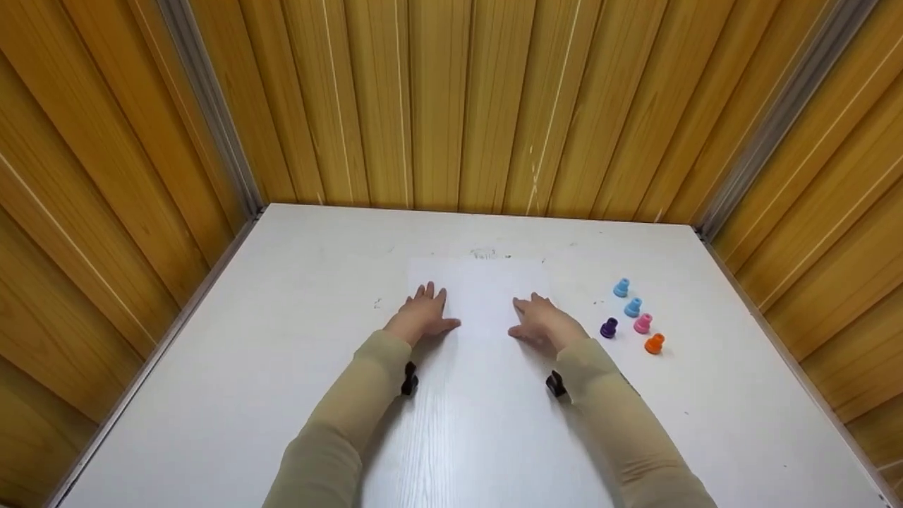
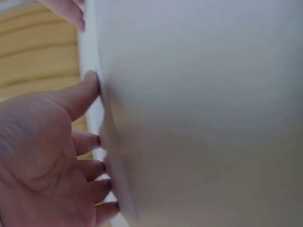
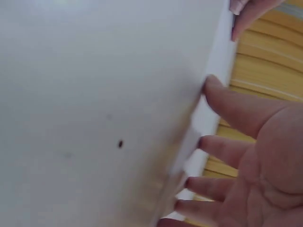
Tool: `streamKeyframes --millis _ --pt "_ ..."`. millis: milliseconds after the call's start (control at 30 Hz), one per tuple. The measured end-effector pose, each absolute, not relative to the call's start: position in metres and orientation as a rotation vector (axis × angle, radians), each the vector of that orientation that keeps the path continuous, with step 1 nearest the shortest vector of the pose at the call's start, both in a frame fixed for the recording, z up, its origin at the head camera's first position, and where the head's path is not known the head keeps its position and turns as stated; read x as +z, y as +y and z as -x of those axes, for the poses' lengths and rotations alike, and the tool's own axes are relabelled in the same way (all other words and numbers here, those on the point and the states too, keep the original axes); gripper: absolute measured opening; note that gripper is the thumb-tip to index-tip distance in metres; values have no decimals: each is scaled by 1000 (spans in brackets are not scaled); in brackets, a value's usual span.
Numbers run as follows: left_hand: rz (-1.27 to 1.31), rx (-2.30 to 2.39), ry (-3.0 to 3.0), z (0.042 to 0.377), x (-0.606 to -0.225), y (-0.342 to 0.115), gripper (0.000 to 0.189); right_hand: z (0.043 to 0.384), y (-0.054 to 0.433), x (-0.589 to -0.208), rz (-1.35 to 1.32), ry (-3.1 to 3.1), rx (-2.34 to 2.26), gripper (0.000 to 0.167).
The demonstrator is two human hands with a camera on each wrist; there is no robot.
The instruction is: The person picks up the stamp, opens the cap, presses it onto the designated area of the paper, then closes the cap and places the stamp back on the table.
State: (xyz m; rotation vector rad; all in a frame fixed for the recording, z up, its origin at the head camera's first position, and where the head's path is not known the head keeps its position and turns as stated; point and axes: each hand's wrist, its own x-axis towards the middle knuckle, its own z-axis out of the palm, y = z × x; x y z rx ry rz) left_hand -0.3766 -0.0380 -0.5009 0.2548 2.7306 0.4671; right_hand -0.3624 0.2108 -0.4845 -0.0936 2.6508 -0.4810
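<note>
A plain white sheet of paper (image 1: pixel 483 300) lies flat on the white table in the head view. My left hand (image 1: pixel 423 314) rests on its left side, fingers spread and thumb pointing inward. On the right side of the sheet rests my right hand (image 1: pixel 543 321), its fingers also apart. The left wrist view shows the left hand's fingertips (image 2: pixel 92 78) touching the paper, close to its edge. Seen from the right wrist, the right hand's fingertips (image 3: pixel 210 82) meet the sheet likewise. Neither hand grips anything.
Right of the right hand stand small peg-like pieces with round bases: two light blue (image 1: pixel 621 287), one pink (image 1: pixel 643 324), one purple (image 1: pixel 609 327), one orange (image 1: pixel 655 343). Wood-patterned panels (image 1: pixel 437 106) wall the table (image 1: pixel 282 423) at the back and sides.
</note>
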Motion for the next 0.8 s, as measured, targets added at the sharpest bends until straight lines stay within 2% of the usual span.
streamKeyframes --millis 467,800 --pt "-324 321 2772 299 -493 -22 89 273 219 -473 144 2712 -356 76" --pt "-372 214 2791 285 -484 -18 91 266 215 -469 180 2753 -282 67"
